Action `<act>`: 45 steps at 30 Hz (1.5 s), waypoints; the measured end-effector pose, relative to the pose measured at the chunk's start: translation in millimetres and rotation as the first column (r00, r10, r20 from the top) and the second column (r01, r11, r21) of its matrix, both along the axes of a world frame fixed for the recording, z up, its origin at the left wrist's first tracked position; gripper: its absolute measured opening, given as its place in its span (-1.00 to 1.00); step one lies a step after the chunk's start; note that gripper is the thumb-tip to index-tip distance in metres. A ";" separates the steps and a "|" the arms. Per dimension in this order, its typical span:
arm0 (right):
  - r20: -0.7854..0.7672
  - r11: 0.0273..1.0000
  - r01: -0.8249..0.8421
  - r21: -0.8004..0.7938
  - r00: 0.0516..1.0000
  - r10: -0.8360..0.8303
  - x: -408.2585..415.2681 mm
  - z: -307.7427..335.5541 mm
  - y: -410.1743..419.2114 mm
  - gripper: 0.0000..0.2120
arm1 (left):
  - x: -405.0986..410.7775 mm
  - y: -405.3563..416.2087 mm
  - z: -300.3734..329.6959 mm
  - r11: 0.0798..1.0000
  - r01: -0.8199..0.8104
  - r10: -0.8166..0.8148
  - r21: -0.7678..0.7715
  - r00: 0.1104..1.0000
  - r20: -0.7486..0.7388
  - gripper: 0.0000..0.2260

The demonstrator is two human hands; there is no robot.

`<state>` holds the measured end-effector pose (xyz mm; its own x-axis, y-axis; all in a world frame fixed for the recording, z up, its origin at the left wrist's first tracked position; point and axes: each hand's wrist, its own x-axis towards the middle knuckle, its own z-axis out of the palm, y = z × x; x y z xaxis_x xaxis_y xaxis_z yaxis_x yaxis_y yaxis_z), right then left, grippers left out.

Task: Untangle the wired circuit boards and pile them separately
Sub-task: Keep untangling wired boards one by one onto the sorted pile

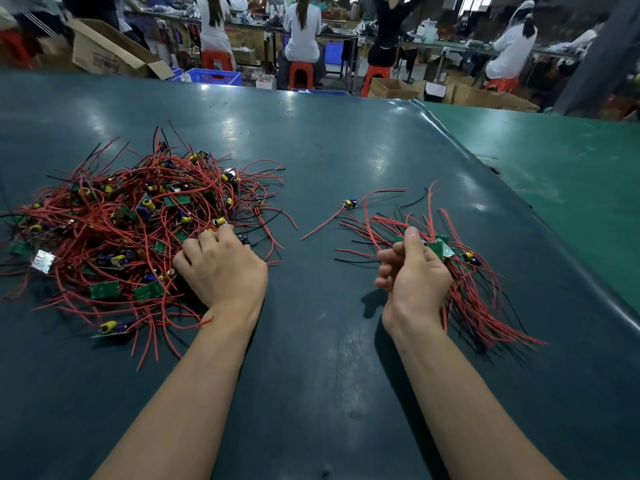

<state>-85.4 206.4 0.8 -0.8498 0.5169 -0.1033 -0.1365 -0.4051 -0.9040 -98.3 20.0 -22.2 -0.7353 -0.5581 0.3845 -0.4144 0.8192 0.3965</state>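
- Two heaps of wired circuit boards lie on the dark table [329, 150]: the tangled pile [131, 230] at 9 o'clock, the sorted bundle [464, 271] at 3 o'clock.
- Left hand [221, 268] digs into the tangle's near edge, fingers curled among red wires.
- Right hand [412, 271] grips the bundle's boards; its wires trail toward 5 o'clock.
- One single board [349, 203] lies apart at 1 o'clock.
- Cardboard box [104, 51] printing is unreadable.

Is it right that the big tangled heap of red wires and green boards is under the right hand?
No. The big tangled heap of red wires and green circuit boards lies under the left hand. The right hand holds a smaller bundle of wired boards. The head view shows it.
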 end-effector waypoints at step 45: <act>-0.077 0.821 -0.543 0.174 0.824 0.561 6.3 2.1 -10.3 -0.82 | 16.7 40.1 -0.4 0.545 0.796 -0.697 0.263 0.604 -0.387 -0.68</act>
